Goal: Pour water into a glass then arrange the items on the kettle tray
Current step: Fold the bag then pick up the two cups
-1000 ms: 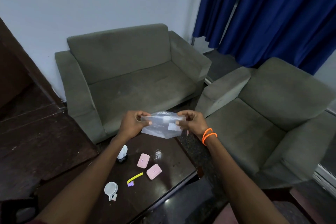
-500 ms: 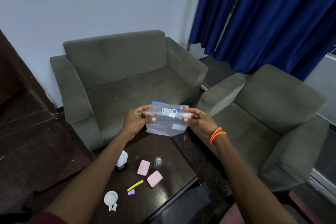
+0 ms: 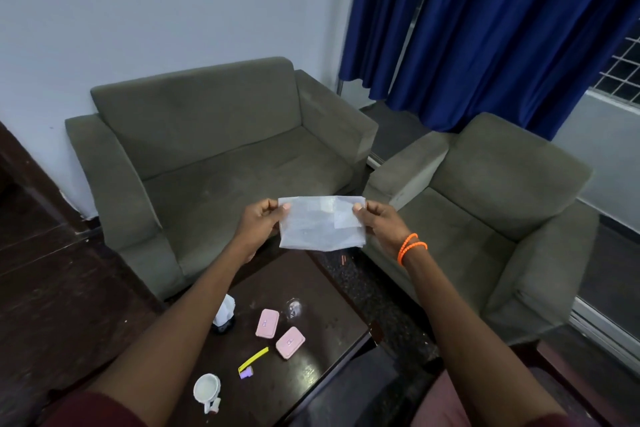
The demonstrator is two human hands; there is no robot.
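Observation:
I hold a clear plastic zip bag (image 3: 320, 224) stretched flat in the air above the dark table (image 3: 322, 367). My left hand (image 3: 261, 220) pinches its top left corner and my right hand (image 3: 379, 220) pinches its top right corner. Below on the table stand a clear glass (image 3: 294, 308), a white cup (image 3: 207, 390) and a white bottle-like item (image 3: 225, 314) partly hidden by my left forearm. Two pink packets (image 3: 267, 322) (image 3: 290, 342) and a yellow sachet (image 3: 253, 359) lie between them. No kettle or tray is in view.
A grey two-seat sofa (image 3: 221, 156) stands behind the table and a grey armchair (image 3: 485, 218) to its right. Blue curtains (image 3: 485, 28) hang at the back right. Dark wooden furniture (image 3: 52, 270) fills the left side.
The bag has been turned and pulled flat between both hands; its printed side no longer faces me. My view has tilted up a little.

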